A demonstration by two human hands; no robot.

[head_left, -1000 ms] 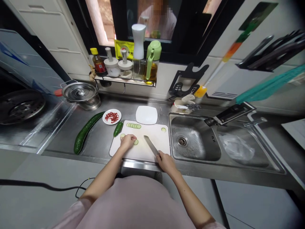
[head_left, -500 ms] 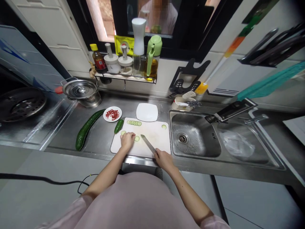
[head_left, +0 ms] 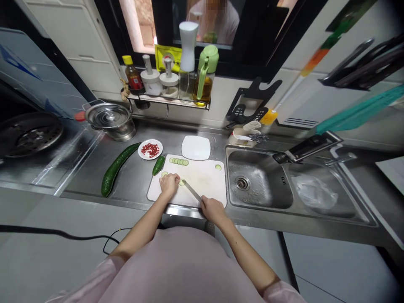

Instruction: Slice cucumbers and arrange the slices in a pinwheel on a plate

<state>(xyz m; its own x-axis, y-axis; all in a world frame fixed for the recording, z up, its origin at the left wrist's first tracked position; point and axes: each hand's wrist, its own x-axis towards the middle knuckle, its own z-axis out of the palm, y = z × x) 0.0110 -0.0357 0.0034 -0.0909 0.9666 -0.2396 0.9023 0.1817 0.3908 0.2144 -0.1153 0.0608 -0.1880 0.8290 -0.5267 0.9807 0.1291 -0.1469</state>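
My right hand (head_left: pixel 213 209) grips a kitchen knife (head_left: pixel 193 192) by its handle. Its blade points up and left across the white cutting board (head_left: pixel 208 181), and the tip lies at a pale cucumber slice (head_left: pixel 182 182). Just left of that slice, my left hand (head_left: pixel 169 185) rests on the board with fingers curled together; whatever is under them is hidden. Another slice (head_left: pixel 164 174) shows behind its knuckles. An overlapping row of cucumber slices (head_left: pixel 179 161) lies along the board's far edge, and a single slice (head_left: pixel 218 167) near the far right corner. A cut cucumber piece (head_left: pixel 158 165) leans at the board's left edge.
A long whole cucumber (head_left: pixel 117 169) lies left on the steel counter, beside a plate of chopped red pieces (head_left: pixel 150 150). Behind the board is a white square plate (head_left: pixel 195 147). The sink (head_left: pixel 259 179) adjoins on the right; a lidded pot (head_left: pixel 110 120) stands back left.
The knife has moved slightly left, its tip now reaching the slice beside my left hand. My left hand stays in nearly the same place, fingers still curled.
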